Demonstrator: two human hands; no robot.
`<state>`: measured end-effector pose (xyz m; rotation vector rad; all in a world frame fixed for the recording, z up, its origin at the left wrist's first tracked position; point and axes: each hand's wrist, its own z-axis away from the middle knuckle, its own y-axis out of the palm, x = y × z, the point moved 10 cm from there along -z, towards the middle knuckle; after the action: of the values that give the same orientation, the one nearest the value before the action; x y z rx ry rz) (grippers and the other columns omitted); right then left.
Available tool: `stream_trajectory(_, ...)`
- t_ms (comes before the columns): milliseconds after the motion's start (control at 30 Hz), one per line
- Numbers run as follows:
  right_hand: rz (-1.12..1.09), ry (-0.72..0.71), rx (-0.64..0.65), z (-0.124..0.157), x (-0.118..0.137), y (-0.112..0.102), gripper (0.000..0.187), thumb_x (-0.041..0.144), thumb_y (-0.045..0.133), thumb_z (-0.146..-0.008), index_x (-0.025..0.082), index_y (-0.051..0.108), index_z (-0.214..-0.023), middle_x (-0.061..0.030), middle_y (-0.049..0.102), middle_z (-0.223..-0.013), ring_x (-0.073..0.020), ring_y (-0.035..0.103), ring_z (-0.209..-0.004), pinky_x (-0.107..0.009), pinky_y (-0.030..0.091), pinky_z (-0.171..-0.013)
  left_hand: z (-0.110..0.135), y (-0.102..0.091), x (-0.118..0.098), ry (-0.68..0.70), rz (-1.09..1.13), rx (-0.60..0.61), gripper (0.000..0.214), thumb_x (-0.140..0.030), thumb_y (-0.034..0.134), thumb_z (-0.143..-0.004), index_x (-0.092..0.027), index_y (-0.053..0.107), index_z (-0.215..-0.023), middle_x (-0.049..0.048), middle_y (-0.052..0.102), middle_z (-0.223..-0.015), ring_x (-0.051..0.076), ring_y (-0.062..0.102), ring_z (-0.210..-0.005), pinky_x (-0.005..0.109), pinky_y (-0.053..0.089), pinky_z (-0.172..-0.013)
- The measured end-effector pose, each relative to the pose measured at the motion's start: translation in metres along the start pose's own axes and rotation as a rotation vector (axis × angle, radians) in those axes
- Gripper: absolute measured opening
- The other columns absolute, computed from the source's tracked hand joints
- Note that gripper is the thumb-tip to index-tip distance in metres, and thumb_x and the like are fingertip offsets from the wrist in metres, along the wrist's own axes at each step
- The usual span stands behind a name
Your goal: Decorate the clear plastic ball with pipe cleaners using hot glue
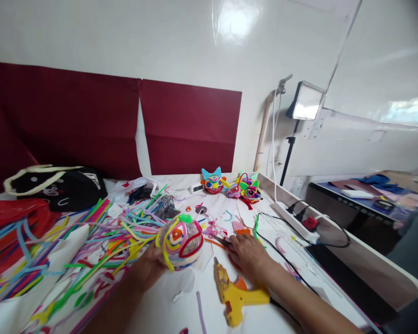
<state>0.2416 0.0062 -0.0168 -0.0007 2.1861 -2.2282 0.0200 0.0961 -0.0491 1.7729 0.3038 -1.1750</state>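
My left hand (146, 268) is closed round a clear plastic ball (181, 242) decorated with yellow, red and pink pipe cleaners and a green tuft on top, holding it just above the white table (209, 320). My right hand (248, 253) lies on the table to the right of the ball, fingers curled over small scissors (221, 240) whose blades point left. A yellow glue gun (234, 294) lies on the table just in front of that hand, nozzle pointing away from me.
A heap of coloured pipe cleaners (55, 260) covers the left of the table. A black bag (55, 185) sits at the back left. Finished colourful mask-like figures (231, 185) stand at the back. A power strip (296, 220) and black cables lie right.
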Motion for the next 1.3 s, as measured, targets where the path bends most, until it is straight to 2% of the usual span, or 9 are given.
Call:
stream_trajectory(133,-0.003,-0.029,-0.012,-0.001,0.000,0.001,0.030,0.026,0.047,-0.102,0.014,0.067,-0.120,-0.0183,0.070,-0.121,-0.0324,0.064,-0.114,-0.040,0.046,-0.092,0.003,0.000,-0.005,-0.010,-0.015,-0.042,0.050,-0.027,0.083,-0.064,-0.022,0.074,-0.113,0.0056,0.080,-0.089,0.031,0.075,-0.090,0.044,0.062,-0.085)
stream_trajectory(300,-0.019,-0.011,0.009,0.001,-0.002,0.001,0.028,0.026,0.047,-0.102,0.015,0.069,-0.116,-0.0171,0.071,-0.120,-0.0302,0.067,-0.110,-0.036,0.047,-0.089,0.001,-0.011,-0.002,0.019,0.022,-0.079,0.027,-0.025,0.082,-0.064,-0.020,0.077,-0.091,0.0041,0.078,-0.078,0.025,0.074,-0.072,0.034,0.063,-0.068)
stream_trajectory(400,-0.024,0.012,0.027,0.002,-0.003,0.002,0.029,0.024,0.044,-0.103,0.015,0.068,-0.116,-0.0176,0.073,-0.115,-0.0299,0.069,-0.106,-0.036,0.047,-0.086,0.000,-0.018,0.002,0.074,0.080,-0.079,0.023,-0.024,0.081,-0.065,-0.020,0.076,-0.087,0.0035,0.078,-0.078,0.022,0.072,-0.064,0.029,0.060,-0.057)
stream_trajectory(667,-0.036,0.032,0.027,0.004,-0.004,0.005,0.032,0.021,0.047,-0.102,0.015,0.058,-0.131,-0.0167,0.071,-0.119,-0.0310,0.069,-0.110,-0.036,0.048,-0.089,-0.001,-0.011,0.002,0.064,0.111,0.011,0.019,-0.023,0.079,-0.071,-0.023,0.076,-0.090,0.0016,0.079,-0.082,0.022,0.075,-0.072,0.029,0.063,-0.067)
stream_trajectory(833,-0.076,0.047,0.010,0.005,-0.010,0.006,0.030,0.020,0.046,-0.101,0.015,0.056,-0.129,-0.0167,0.068,-0.120,-0.0279,0.071,-0.105,-0.033,0.050,-0.084,0.001,0.003,-0.006,0.043,0.088,0.063,0.033,-0.023,0.079,-0.074,-0.022,0.075,-0.107,0.0035,0.080,-0.093,0.026,0.076,-0.088,0.035,0.063,-0.081)
stream_trajectory(933,-0.186,0.053,-0.090,0.007,-0.019,0.000,0.030,0.013,0.047,-0.095,0.017,0.056,-0.123,-0.0153,0.067,-0.117,-0.0258,0.071,-0.102,-0.031,0.050,-0.080,0.001,0.007,-0.010,0.086,0.099,0.059,0.048,-0.022,0.077,-0.077,-0.026,0.069,-0.124,0.0023,0.080,-0.091,0.023,0.075,-0.081,0.033,0.062,-0.078)
stream_trajectory(1067,-0.457,0.009,-0.367,0.016,-0.038,-0.020,0.039,0.009,0.051,-0.084,0.020,0.051,-0.121,-0.0113,0.067,-0.112,-0.0198,0.070,-0.087,-0.029,0.052,-0.074,0.000,0.010,-0.010,0.110,0.081,0.047,0.063,-0.028,0.076,-0.081,-0.029,0.057,-0.141,0.0022,0.080,-0.093,0.023,0.075,-0.082,0.035,0.060,-0.084)
stream_trajectory(1200,-0.672,-0.044,-0.529,0.026,-0.050,-0.034,0.035,0.026,0.056,-0.089,0.020,0.051,-0.123,-0.0032,0.067,-0.087,-0.0172,0.064,-0.066,-0.027,0.051,-0.058,-0.002,0.014,-0.010,0.128,0.101,0.042,0.065,-0.033,0.077,-0.082,-0.027,0.053,-0.143,0.0037,0.080,-0.094,0.025,0.075,-0.092,0.037,0.059,-0.090)
stream_trajectory(1300,-0.743,-0.168,-0.615,0.035,-0.038,-0.045,0.041,0.028,0.057,-0.092,0.021,0.053,-0.132,-0.0008,0.068,-0.081,-0.0160,0.063,-0.064,-0.025,0.051,-0.057,-0.003,0.022,-0.008,0.131,0.171,0.056,0.060,-0.032,0.076,-0.082,-0.024,0.056,-0.137,0.0051,0.079,-0.100,0.024,0.075,-0.098,0.035,0.058,-0.092)
